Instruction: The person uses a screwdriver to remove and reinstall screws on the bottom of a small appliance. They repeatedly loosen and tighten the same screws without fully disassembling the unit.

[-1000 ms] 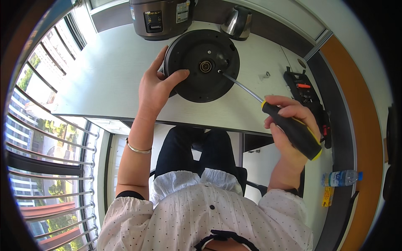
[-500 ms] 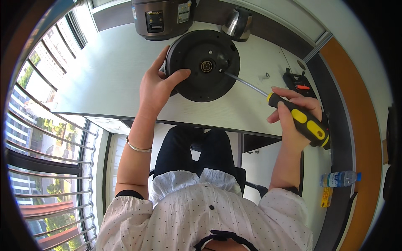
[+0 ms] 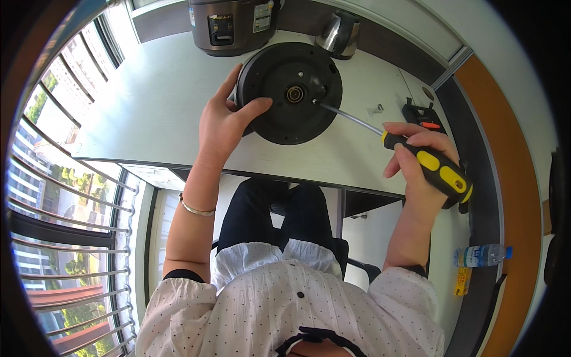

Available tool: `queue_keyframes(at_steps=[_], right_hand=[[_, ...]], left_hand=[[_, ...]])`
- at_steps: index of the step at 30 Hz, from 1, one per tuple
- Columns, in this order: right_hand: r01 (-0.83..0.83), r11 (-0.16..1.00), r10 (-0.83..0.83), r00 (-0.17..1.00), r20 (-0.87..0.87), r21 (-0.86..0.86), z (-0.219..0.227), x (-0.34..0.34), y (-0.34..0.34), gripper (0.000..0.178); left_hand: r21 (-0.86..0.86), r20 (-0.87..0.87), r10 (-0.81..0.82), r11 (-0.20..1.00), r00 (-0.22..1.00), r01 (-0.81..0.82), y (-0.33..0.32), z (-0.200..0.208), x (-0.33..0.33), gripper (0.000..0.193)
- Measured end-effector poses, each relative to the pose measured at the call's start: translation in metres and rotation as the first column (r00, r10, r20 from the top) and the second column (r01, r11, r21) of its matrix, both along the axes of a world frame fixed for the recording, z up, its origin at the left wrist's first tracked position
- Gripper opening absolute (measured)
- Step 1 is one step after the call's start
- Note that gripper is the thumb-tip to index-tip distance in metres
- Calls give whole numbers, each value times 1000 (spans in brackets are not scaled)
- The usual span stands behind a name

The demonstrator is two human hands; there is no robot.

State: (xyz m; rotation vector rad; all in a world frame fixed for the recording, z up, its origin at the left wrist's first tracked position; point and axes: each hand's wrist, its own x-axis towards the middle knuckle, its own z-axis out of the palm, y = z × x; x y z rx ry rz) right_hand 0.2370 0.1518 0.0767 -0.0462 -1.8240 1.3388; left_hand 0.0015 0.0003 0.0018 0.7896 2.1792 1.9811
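Observation:
My left hand (image 3: 221, 128) grips the left rim of a round black appliance base (image 3: 279, 128), its thumb pressed on the flat face and its fingers behind. The base is tilted up toward me, a brassy ring connector (image 3: 294, 94) at its centre. In my right hand (image 3: 423, 193) is a black-and-yellow screwdriver (image 3: 429, 160), fingers wrapped round its handle. Its long metal shaft slants up to the left, and the tip meets a small screw (image 3: 314, 102) right of the connector. A second shiny screw (image 3: 300, 74) shows above the connector. What lies behind the base is mostly hidden.
A brown rice cooker (image 3: 235, 27) and a steel kettle (image 3: 338, 35) stand at the back of the white table (image 3: 148, 107). To the right are small loose metal parts (image 3: 379, 109), a black tool case (image 3: 421, 113) and a water bottle (image 3: 485, 256).
My right hand and the screwdriver handle have shifted slightly right, and the handle has turned a little. The tip stays at the same screw; the base has barely moved.

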Motion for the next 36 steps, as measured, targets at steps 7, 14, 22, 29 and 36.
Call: queue_keyframes(at_steps=[7,14,22,29,36], right_hand=[[-214,977,214,976,35,0,5,2,16,27],[-76,993,70,995,68,94,4,2,15,31],[-71,997,75,989,-125,42,-12,-9,12,37],[-237,928,220,971,91,288,7,-2,30,27],[-219,973,220,976,6,-78,7,-1,18,31]], left_hand=[[-4,7,-1,1000,1000,1,0,0,0,86],[-25,5,8,1000,1000,-7,-1,0,1,86],[-41,1,14,999,1000,-14,0,3,4,86],[-41,-10,14,999,1000,-14,0,-2,-1,86],[-40,7,8,999,1000,-7,1,4,6,86]])
